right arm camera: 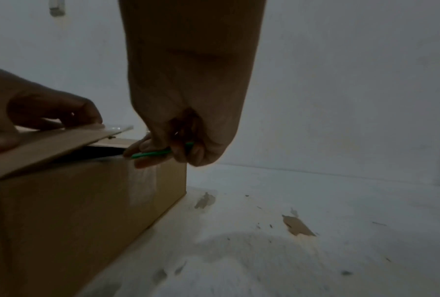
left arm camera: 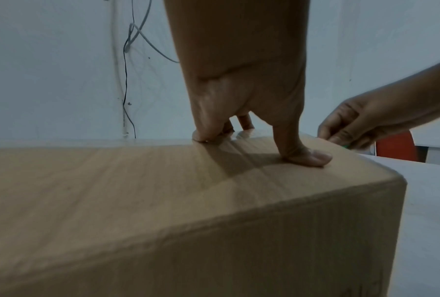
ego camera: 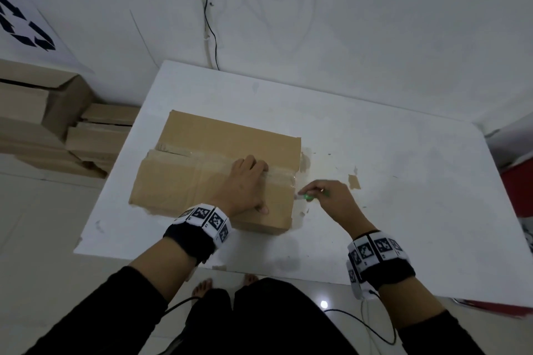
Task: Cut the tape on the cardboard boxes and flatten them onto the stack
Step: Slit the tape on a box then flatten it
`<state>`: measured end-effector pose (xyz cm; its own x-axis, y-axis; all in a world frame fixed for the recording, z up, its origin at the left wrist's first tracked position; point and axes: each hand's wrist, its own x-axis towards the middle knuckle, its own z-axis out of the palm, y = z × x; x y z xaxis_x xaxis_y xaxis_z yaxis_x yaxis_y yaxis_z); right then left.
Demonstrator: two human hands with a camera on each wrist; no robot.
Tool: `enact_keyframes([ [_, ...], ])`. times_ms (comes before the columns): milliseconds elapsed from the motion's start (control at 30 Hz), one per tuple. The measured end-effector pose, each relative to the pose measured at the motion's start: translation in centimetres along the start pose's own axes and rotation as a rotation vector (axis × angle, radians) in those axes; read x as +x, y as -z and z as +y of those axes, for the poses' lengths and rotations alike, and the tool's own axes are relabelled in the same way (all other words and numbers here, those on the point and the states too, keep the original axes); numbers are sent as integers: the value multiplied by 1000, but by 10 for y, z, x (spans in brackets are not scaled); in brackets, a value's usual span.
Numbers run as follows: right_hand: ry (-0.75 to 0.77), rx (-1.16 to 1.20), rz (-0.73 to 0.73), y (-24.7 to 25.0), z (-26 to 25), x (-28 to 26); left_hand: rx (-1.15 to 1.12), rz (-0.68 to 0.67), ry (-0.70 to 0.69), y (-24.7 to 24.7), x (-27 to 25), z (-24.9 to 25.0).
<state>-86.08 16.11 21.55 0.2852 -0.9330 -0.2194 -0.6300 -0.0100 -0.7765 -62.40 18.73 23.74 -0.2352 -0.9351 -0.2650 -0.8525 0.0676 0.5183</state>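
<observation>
A brown cardboard box [ego camera: 202, 164] lies on the white table [ego camera: 389, 196], with clear tape [ego camera: 277, 177] along its top seam. My left hand [ego camera: 248, 184] presses flat on the box top near the right end, fingers on the tape [left arm camera: 244, 136] and thumb [left arm camera: 305, 154] spread toward me. My right hand [ego camera: 331, 199] grips a small green cutter [ego camera: 310, 196] at the box's right end. In the right wrist view the cutter [right arm camera: 153, 154] points into the dark gap under the slightly lifted top flap [right arm camera: 61, 140] of the box [right arm camera: 74, 211]. The blade tip is hidden.
Several flattened and folded boxes [ego camera: 57, 130] are piled on the floor at the left, under a white sheet with a recycling sign [ego camera: 26, 29]. Torn cardboard scraps [ego camera: 354, 181] dot the table right of the box. Cables [ego camera: 212, 23] hang on the wall behind.
</observation>
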Motion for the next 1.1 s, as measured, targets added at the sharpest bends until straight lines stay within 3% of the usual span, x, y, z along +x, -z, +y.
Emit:
enact_keyframes([
  [100, -31, 50, -15, -4, 13, -18, 80, 0, -7, 2, 2, 0],
  [200, -113, 156, 149, 0, 26, -29, 240, -7, -23, -1, 0, 5],
  [300, -178, 227, 256, 7, 33, -33, 210, -49, 31, -10, -2, 14],
  [433, -206, 362, 221, 5, 23, -31, 148, -32, 121, -27, 1, 26],
  [600, -170, 277, 239, -6, 7, -26, -56, 100, 159, -59, -7, 12],
  [733, -102, 266, 243, -13, 0, -24, -118, 102, 170, -65, -4, 6],
  [867, -71, 223, 248, -22, 0, -19, -128, 148, 153, -64, -6, 8],
  [1100, -69, 151, 380, -32, 2, -11, -106, 167, 166, -62, -8, 9],
])
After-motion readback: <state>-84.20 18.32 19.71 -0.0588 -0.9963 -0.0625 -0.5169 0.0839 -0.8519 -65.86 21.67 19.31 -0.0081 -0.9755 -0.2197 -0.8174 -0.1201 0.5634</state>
